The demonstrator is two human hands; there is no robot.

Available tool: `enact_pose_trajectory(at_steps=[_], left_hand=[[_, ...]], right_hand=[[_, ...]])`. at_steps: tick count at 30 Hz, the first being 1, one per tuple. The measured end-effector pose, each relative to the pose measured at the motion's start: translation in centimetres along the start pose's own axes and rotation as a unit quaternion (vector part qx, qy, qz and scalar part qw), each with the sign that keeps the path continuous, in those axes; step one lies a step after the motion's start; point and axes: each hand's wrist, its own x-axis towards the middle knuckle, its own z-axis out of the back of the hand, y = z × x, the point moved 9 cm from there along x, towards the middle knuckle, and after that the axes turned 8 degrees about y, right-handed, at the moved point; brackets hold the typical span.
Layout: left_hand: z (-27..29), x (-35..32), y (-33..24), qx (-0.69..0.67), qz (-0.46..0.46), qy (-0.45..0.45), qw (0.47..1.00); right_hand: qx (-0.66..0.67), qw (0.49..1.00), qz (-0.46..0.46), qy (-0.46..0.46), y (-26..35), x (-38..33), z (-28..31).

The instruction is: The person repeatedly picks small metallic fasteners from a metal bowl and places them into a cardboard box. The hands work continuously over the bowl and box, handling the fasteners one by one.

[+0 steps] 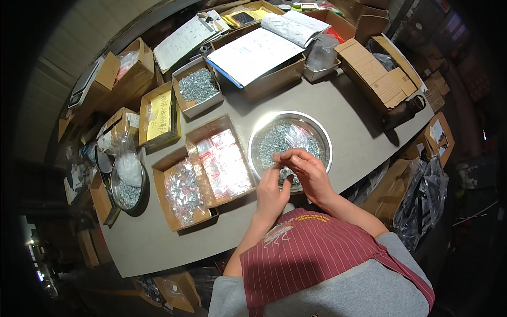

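A round metal bowl sits at the table's near edge with many small silvery screws in it. Some small clear packets lie among the screws on the right side. Over the bowl's near part, my left hand has its fingers curled close to the thumb. Beside it my right hand is cupped, fingers pressed together and bent toward the left one. The fingertips of both hands nearly meet. Whatever they hold is too small or too hidden to make out.
Left of the bowl stand a carton of packed clear bags and a carton of metal-part packets. Farther back are a screw-filled box, a yellow-papered box and an open notebook. A dark bottle lies right; another bowl sits left.
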Motion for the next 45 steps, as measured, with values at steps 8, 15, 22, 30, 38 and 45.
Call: enact_pose_trajectory(at_steps=[8, 15, 22, 30, 38, 45], left_hand=[[0.9, 0.2, -0.3, 0.043, -0.054, -0.034, 0.997], [0.7, 0.2, 0.3, 0.036, -0.044, -0.016, 0.998], [0.8, 0.3, 0.1, 0.048, -0.041, -0.016, 0.998], [1.0, 0.4, -0.6, 0.078, -0.071, -0.02, 0.994], [1.2, 0.2, -0.4, 0.078, -0.087, -0.037, 0.992], [1.0, 0.3, -0.2, 0.083, -0.085, -0.029, 0.993]], right_hand=[[-0.341, 0.937, 0.077, 0.006, 0.8, 0.2, 1.8], [-0.564, 0.805, 0.18, 0.032, 2.6, -0.4, 0.0], [-0.527, 0.834, 0.164, 0.016, 2.7, -0.5, 0.6], [-0.593, 0.78, 0.202, 0.012, 3.2, -0.8, -0.5], [-0.655, 0.712, 0.246, 0.06, 3.9, -1.3, -2.2], [-0.655, 0.709, 0.256, 0.048, 4.5, -1.3, -2.8]])
